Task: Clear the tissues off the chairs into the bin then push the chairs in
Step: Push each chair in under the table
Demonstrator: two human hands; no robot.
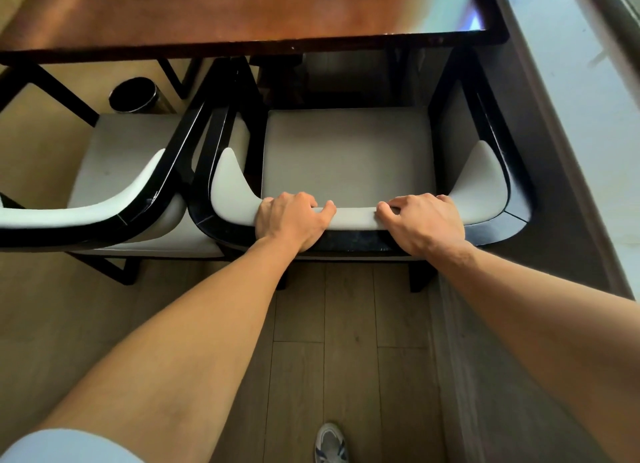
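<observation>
At the bottom edge of the frame a grey-and-white sneaker (pixel 330 443) stands on the wood-plank floor (pixel 349 324), and a pale sleeve (pixel 65 445) fills the lower left corner. Two bare forearms reach up from there to the middle of the frame. The left hand (pixel 292 220) and the right hand (pixel 424 221) both grip the top of the curved backrest of the black-framed armchair with pale grey cushions (pixel 349 150), fingers curled over the padded inner rim and thumbs lying along it, the two hands set apart with a stretch of rim between them. This chair's seat shows bare cushion, and its front edge sits under the near edge of the dark-rimmed reddish-brown wooden surface (pixel 242 12) that spans the top of the frame. Just beside it, on the left of the frame, stands a second black-framed armchair with pale cushions (pixel 121 171), its arm nearly touching the first chair's arm. Beyond that chair, in the upper left under the surface, a round black bin with a metal rim (pixel 135 95) rests on the floor. A pale ledge (pixel 571 98) runs along the right side.
</observation>
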